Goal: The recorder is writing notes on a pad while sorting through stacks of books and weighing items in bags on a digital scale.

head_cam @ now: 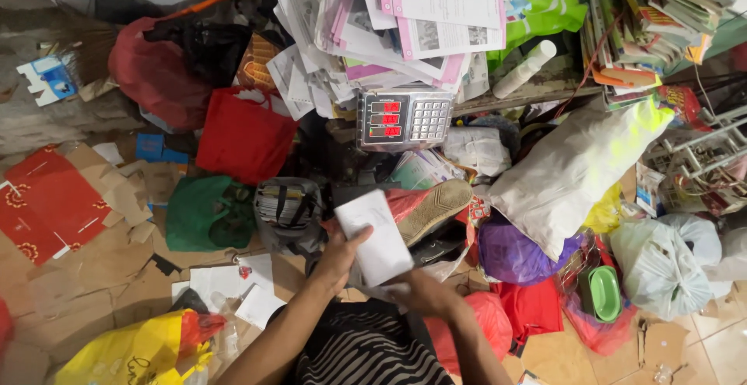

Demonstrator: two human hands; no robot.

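Note:
My left hand (340,259) grips the left edge of a white sheet of paper (375,237), held tilted in front of me. Just below it, my right hand (418,292) is closed around the bottom of the same sheet, with more white paper under its fingers. Both forearms reach up from the bottom of the view, above my striped clothing (366,350). Right behind the sheet lies a worn shoe (436,208), sole up, on a red bag.
A digital scale (405,117) with red digits sits under a tall heap of papers (397,27). Bags crowd around: red (245,136), green (208,214), purple (513,253), white (576,167), yellow (132,350). Flattened cardboard (85,268) covers the floor at left; stacked books (646,19) stand top right.

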